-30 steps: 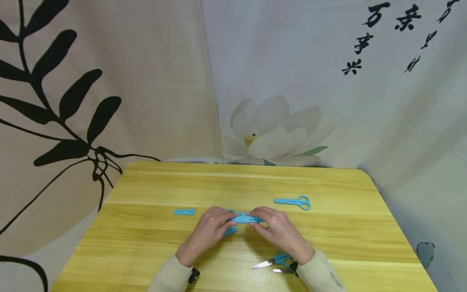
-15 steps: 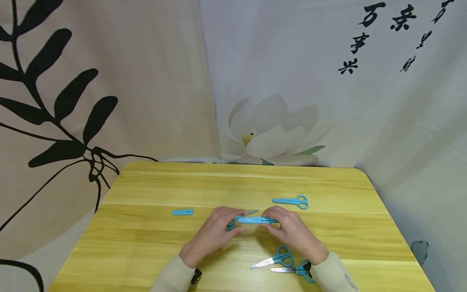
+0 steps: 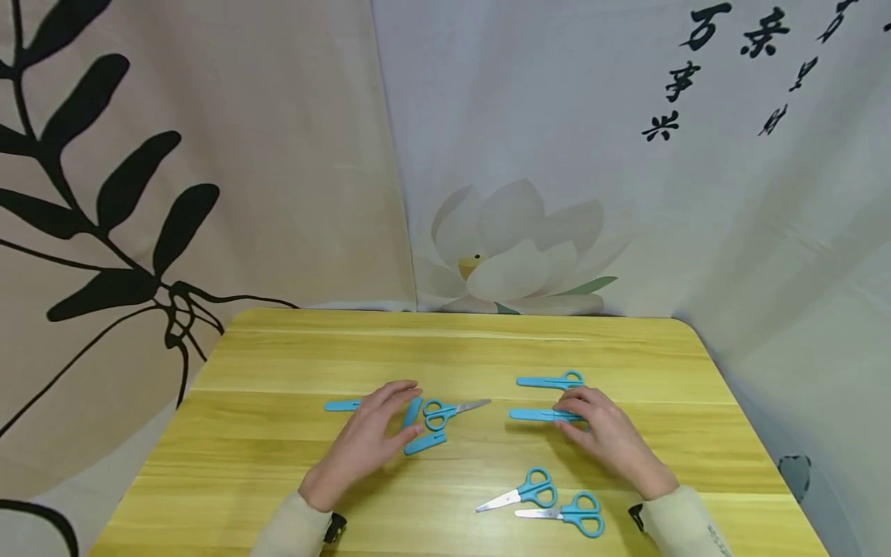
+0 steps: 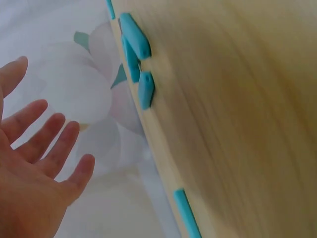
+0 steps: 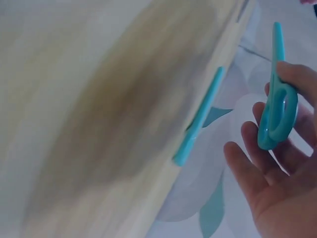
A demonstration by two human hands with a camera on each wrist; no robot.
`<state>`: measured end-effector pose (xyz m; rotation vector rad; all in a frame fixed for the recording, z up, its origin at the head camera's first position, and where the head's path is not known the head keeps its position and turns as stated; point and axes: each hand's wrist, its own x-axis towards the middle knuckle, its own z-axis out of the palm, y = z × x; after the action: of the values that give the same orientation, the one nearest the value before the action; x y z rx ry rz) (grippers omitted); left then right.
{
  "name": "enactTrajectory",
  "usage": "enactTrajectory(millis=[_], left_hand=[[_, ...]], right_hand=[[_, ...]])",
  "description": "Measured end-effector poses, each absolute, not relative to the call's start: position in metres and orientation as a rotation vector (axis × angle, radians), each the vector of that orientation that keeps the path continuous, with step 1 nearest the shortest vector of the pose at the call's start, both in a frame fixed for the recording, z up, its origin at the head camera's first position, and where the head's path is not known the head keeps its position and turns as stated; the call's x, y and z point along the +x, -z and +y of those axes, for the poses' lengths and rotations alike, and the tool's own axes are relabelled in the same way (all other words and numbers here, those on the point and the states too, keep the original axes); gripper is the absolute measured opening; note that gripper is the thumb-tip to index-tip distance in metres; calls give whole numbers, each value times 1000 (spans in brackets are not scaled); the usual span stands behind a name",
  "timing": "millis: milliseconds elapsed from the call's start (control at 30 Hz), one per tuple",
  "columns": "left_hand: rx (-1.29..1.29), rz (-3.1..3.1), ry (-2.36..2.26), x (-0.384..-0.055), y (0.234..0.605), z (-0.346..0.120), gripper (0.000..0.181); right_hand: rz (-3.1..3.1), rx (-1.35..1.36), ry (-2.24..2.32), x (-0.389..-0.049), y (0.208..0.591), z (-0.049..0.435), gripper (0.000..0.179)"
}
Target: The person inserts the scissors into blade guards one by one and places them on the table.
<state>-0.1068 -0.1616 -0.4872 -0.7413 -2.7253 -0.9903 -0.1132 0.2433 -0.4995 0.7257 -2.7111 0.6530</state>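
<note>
My right hand pinches a pair of blue scissors with a blue sheath over the blades, held above the table in the right wrist view. My left hand has its fingers spread and holds nothing, as the left wrist view shows. Just right of it, bare-bladed scissors lie with blades pointing right. Beside its fingers lie two loose blue sheaths, an upper sheath and a lower sheath. A third sheath lies partly hidden behind that hand.
Another sheathed pair of scissors lies behind my right hand. Nearer the front lie two bare-bladed pairs, one upper pair and one lower pair. Everything stands on a wooden table with a printed curtain behind it.
My hands have parted. The right hand has carried the sheathed scissors to the right. The left hand has drawn back left, off the bare scissors and sheaths, which now show.
</note>
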Motion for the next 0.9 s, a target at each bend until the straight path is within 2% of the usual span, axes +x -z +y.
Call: enactTrajectory(millis=[900], left_hand=[[-737, -2716, 929, -106, 485, -176, 47]], right_hand=[[-2976, 721, -612, -137, 515, 261, 16]])
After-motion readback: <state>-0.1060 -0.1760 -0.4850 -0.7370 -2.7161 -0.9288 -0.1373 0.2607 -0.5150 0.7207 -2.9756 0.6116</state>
